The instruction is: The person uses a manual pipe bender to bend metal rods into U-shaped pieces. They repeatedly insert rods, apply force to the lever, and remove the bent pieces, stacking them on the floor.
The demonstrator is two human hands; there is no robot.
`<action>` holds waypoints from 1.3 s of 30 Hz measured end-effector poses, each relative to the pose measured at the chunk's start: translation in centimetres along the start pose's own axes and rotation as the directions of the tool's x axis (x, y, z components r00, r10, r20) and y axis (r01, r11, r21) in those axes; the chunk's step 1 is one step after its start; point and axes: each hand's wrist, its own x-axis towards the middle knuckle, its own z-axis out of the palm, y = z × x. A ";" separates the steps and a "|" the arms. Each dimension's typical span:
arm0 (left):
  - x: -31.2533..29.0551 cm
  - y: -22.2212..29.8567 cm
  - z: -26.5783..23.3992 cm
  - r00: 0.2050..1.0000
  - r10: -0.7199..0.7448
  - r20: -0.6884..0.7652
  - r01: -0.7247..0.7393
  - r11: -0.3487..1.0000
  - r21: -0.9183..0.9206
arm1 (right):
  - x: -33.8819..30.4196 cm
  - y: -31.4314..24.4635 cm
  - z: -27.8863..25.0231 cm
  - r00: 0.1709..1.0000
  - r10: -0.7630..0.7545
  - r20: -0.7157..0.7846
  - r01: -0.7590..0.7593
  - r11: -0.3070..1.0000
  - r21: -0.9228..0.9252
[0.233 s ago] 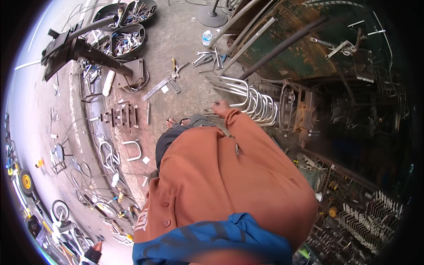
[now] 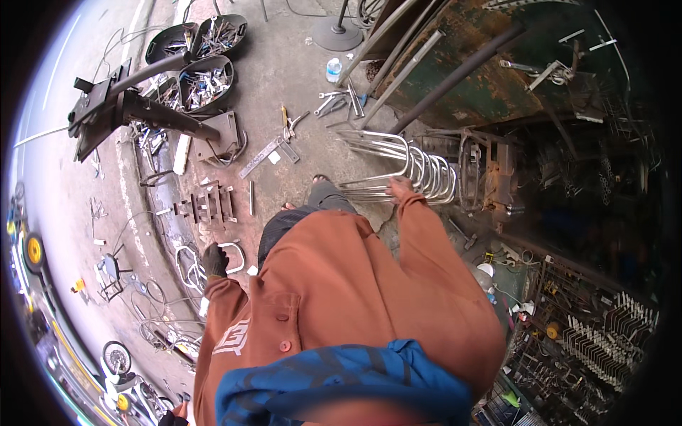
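Note:
A stack of shiny U-bent metal tubes [image 2: 435,169] lies on the ground ahead and to the right. My bare right hand [image 2: 400,187] is on the near leg of one tube, fingers curled over it. On the other side, my left hand [image 2: 214,260], in a dark glove, hangs low. Its fingers are too small and dark to read. Close beside it on the ground is a loose U-bent tube [image 2: 234,257], with white looped tubing [image 2: 186,264] a little farther left.
Black bins of metal parts [image 2: 206,84] stand far left, near a steel post stand [image 2: 170,121]. A brown metal frame [image 2: 206,202] and clamp-like tools [image 2: 273,150] lie ahead. Long bars [image 2: 462,74] lean at right. A water bottle [image 2: 333,69] and wrenches [image 2: 341,99] are beyond.
My right hand has moved right along the bent tubes, toward their curved ends. My gloved left hand has come into view at the left. My feet have shifted, one now farther forward.

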 end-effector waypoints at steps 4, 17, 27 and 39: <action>0.4 8.0 2.2 0.984 0.174 -0.031 -0.151 0.918 0.367 | 6.2 -7.5 -3.5 0.985 -0.156 -0.075 0.172 0.931 0.323; -12.6 10.9 11.9 0.969 -0.193 -0.157 0.240 0.888 0.392 | 34.9 -38.7 -12.8 0.654 -0.295 -0.697 0.357 0.932 -0.060; -16.7 13.8 14.2 0.944 -0.149 -0.294 0.288 0.805 0.519 | 32.7 -35.9 -8.4 0.647 -0.518 -0.559 0.618 0.786 -0.014; -11.6 20.5 15.5 0.948 0.174 -0.265 -0.159 0.984 0.077 | 4.2 -34.9 11.2 0.352 -0.777 0.522 0.782 0.550 0.292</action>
